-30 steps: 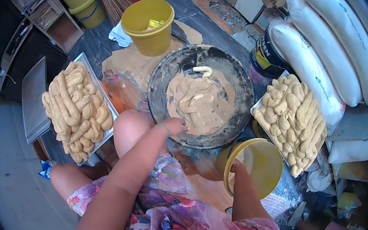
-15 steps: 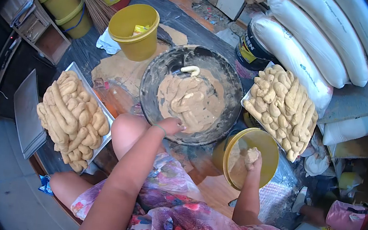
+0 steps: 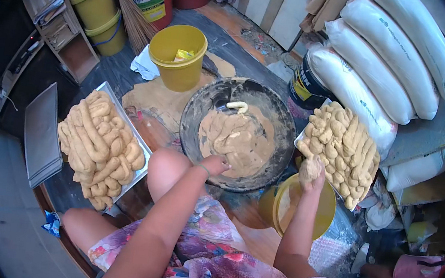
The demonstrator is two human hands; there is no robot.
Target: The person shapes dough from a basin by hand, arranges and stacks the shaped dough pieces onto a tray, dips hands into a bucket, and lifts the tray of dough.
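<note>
My left hand (image 3: 215, 164) is at the near edge of a large black basin (image 3: 281, 162), fingers curled in; whatever they hold, if anything, is hidden. Beige powder (image 3: 250, 161) covers the basin's bottom, with dough strips lying in it and one pale curved dough piece (image 3: 238, 106) near the back. In my right hand (image 3: 313, 182) is a clump of beige powder (image 3: 311, 170), above the rim of a yellow bucket (image 3: 325, 214) that also contains powder. Just beyond that hand lies a tray (image 3: 304, 134) heaped with coated dough twists (image 3: 342, 147).
Another tray (image 3: 138, 176) of coated dough twists (image 3: 98, 149) stands at left. Behind the basin is a yellow bucket (image 3: 180, 74) with a small packet inside. Filled white sacks (image 3: 375, 52) lie at upper right, beside a dark paint bucket (image 3: 305, 85). A straw broom (image 3: 132, 16) leans against buckets.
My right hand has come up out of the yellow bucket towards the right tray, with powder in it. My left hand stays at the basin's near edge. The view has shifted slightly.
</note>
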